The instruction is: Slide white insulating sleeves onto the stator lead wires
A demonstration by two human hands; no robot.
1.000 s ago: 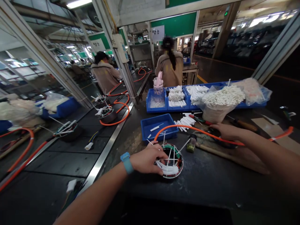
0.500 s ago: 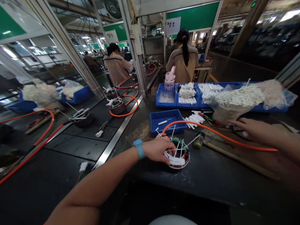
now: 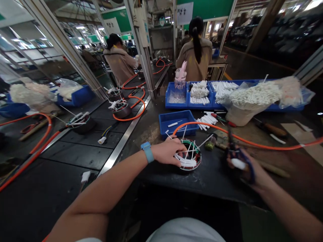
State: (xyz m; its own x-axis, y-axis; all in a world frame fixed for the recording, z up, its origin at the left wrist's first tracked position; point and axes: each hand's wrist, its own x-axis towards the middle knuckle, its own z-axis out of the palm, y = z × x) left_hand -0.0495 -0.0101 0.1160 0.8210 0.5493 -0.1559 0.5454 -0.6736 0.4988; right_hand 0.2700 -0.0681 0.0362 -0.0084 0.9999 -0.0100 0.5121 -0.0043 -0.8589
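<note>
Orange tubing point(image 3: 212, 125) arches past the far side of the wound ring point(image 3: 196, 157), the reference for all positions below. The ring sits with its opening upward on the black bench point(image 3: 164, 176); white sleeves point(image 3: 188, 163) lie bunched along its near edge and thin white strips point(image 3: 193, 149) jut from it.

From where I stand, the step in hand appears to be steadying the ring with a tool held ready. The next move seems to call for firm support and for tool tips clear of the supporting fingers.

Left hand point(image 3: 170, 151): at the ring's left, fingers curled over the rim, thumb opposed, clasping it. Right hand point(image 3: 256, 170): right of the ring, apart from it, closed around dark scissors point(image 3: 231, 141), or a similar tool. Blur hides whether the blades are parted.

Blue tray point(image 3: 188, 117): beyond the ring. Small jar point(image 3: 210, 144): near its right side.
</note>
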